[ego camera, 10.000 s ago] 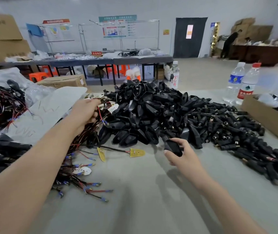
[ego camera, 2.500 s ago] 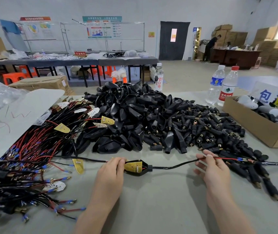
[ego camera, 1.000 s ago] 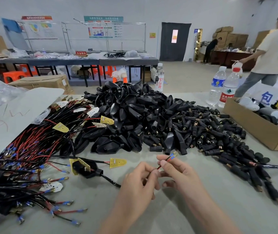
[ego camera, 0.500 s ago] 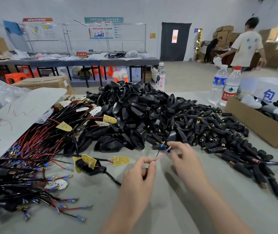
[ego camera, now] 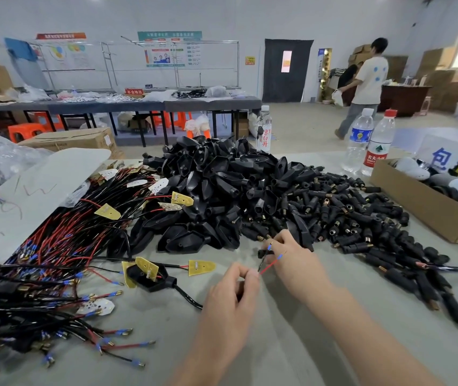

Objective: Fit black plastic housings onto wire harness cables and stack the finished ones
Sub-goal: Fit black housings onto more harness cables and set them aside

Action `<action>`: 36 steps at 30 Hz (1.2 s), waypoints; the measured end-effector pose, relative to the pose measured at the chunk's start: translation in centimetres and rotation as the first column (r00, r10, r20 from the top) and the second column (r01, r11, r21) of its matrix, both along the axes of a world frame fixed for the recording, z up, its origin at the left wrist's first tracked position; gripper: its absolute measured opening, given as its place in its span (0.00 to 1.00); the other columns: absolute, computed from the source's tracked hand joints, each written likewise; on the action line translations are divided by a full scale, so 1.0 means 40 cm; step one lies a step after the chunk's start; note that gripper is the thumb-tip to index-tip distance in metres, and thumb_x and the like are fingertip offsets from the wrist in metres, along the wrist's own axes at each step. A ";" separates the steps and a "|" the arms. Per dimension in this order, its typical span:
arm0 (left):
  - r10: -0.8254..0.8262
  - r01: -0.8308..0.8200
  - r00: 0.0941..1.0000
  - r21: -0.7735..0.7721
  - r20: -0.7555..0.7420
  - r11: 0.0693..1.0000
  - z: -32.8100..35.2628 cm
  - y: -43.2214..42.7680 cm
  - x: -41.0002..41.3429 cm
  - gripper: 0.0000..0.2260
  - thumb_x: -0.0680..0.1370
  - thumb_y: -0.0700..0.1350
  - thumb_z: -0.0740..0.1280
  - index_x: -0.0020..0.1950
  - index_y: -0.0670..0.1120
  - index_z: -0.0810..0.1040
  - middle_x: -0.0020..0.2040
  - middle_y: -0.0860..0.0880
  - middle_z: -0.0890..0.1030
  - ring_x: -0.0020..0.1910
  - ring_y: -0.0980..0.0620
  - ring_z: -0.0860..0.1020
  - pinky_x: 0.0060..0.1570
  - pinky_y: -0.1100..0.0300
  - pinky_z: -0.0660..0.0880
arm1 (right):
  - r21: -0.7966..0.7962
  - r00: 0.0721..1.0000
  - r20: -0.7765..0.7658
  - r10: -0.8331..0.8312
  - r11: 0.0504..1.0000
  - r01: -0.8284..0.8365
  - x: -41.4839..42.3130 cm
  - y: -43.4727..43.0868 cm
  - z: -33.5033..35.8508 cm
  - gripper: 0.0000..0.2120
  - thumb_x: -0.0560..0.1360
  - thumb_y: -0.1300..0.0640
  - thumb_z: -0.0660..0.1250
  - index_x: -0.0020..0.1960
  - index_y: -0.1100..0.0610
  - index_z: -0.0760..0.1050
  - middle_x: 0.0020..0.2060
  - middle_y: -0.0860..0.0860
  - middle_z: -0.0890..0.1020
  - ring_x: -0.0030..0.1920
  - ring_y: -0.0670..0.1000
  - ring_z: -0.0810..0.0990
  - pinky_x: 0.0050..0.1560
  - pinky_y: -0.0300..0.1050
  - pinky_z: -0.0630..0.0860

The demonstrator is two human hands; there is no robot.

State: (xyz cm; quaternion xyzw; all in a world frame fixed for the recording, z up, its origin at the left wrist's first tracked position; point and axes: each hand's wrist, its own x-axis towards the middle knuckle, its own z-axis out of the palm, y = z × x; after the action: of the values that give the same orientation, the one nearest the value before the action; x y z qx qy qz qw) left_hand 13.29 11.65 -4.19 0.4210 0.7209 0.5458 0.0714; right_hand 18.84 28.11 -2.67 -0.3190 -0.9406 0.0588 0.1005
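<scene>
While the left hand (ego camera: 233, 285) pinches the thin black harness cable (ego camera: 188, 298) just behind its 2 blue-tipped leads (ego camera: 267, 268) to steady them, the right hand (ego camera: 291, 260) curls over their tips at the near edge of the heap of black plastic barrel housings (ego camera: 347, 218), its grip indeterminate.
</scene>
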 end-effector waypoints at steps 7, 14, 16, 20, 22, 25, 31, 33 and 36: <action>0.093 -0.093 0.995 -0.001 -0.029 0.996 -0.003 0.011 0.015 0.13 0.81 0.55 0.59 0.39 0.51 0.68 0.24 0.54 0.64 0.26 0.54 0.62 0.29 0.61 0.62 | -0.253 0.838 -0.545 0.022 0.949 -0.190 0.163 -0.054 -0.026 0.11 0.82 0.56 0.63 0.53 0.39 0.74 0.49 0.36 0.77 0.48 0.41 0.78 0.47 0.34 0.72; 0.095 -0.095 0.995 -0.027 0.021 0.995 -0.016 0.021 0.010 0.14 0.80 0.54 0.60 0.35 0.53 0.66 0.24 0.55 0.62 0.26 0.54 0.60 0.28 0.61 0.57 | -0.282 0.805 -0.593 0.012 0.933 -0.221 0.175 -0.042 -0.044 0.10 0.82 0.57 0.62 0.55 0.41 0.74 0.49 0.36 0.76 0.46 0.36 0.76 0.46 0.27 0.67; 0.085 -0.086 0.996 -0.039 -0.017 0.996 -0.020 0.024 0.011 0.14 0.81 0.53 0.61 0.35 0.54 0.66 0.25 0.54 0.63 0.27 0.54 0.60 0.29 0.60 0.56 | -0.259 0.812 -0.583 0.014 0.944 -0.202 0.180 -0.031 -0.046 0.09 0.83 0.56 0.62 0.57 0.43 0.74 0.52 0.35 0.75 0.46 0.38 0.76 0.45 0.28 0.68; 0.073 -0.074 0.997 -0.030 -0.029 0.997 -0.024 0.024 0.008 0.13 0.81 0.53 0.62 0.36 0.55 0.68 0.24 0.54 0.62 0.26 0.54 0.60 0.28 0.61 0.56 | -0.237 0.828 -0.560 0.027 0.952 -0.191 0.185 -0.022 -0.044 0.09 0.82 0.56 0.62 0.59 0.44 0.75 0.54 0.35 0.73 0.44 0.39 0.77 0.43 0.32 0.70; 0.073 -0.073 0.997 -0.024 -0.024 0.997 -0.023 0.023 0.009 0.13 0.80 0.53 0.62 0.37 0.53 0.68 0.25 0.54 0.62 0.26 0.54 0.60 0.28 0.61 0.55 | -0.195 0.839 -0.542 0.050 0.963 -0.184 0.185 -0.023 -0.041 0.13 0.81 0.60 0.65 0.59 0.44 0.75 0.55 0.35 0.73 0.45 0.42 0.79 0.43 0.37 0.73; 0.080 -0.080 0.997 -0.022 -0.019 0.997 -0.023 0.023 0.010 0.13 0.81 0.53 0.62 0.38 0.51 0.68 0.25 0.53 0.62 0.27 0.52 0.59 0.30 0.56 0.57 | -0.139 0.827 -0.556 0.080 0.972 -0.187 0.187 -0.027 -0.033 0.15 0.79 0.64 0.67 0.59 0.47 0.77 0.57 0.39 0.73 0.47 0.41 0.79 0.45 0.33 0.73; 0.064 -0.065 0.997 -0.008 -0.041 0.998 -0.027 0.024 0.008 0.13 0.80 0.56 0.61 0.40 0.50 0.70 0.26 0.52 0.62 0.27 0.53 0.60 0.29 0.55 0.58 | -0.098 0.836 -0.535 0.121 0.974 -0.204 0.189 -0.027 -0.031 0.11 0.77 0.62 0.71 0.57 0.50 0.82 0.56 0.43 0.76 0.50 0.41 0.76 0.49 0.22 0.65; 0.051 -0.052 0.996 -0.010 -0.070 0.999 -0.031 0.023 0.006 0.12 0.80 0.58 0.60 0.41 0.52 0.71 0.26 0.53 0.64 0.27 0.54 0.61 0.29 0.56 0.59 | -0.155 0.847 -0.514 0.140 0.955 -0.252 0.183 -0.033 -0.035 0.13 0.77 0.60 0.71 0.57 0.44 0.80 0.55 0.36 0.75 0.51 0.38 0.76 0.51 0.22 0.65; 0.040 -0.039 0.996 0.012 -0.081 0.999 -0.034 0.021 0.005 0.14 0.79 0.62 0.58 0.44 0.54 0.73 0.28 0.50 0.70 0.28 0.55 0.65 0.31 0.53 0.65 | -0.297 0.855 -0.506 0.117 0.907 -0.299 0.173 -0.051 -0.036 0.19 0.77 0.53 0.70 0.58 0.29 0.72 0.54 0.29 0.77 0.56 0.33 0.75 0.54 0.23 0.65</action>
State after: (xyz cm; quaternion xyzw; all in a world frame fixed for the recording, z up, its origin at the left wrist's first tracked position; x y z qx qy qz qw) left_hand 13.48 12.49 -5.57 0.4289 0.7286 0.5332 0.0290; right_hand 25.76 26.08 -4.10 -0.2021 -0.8882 0.3199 0.2607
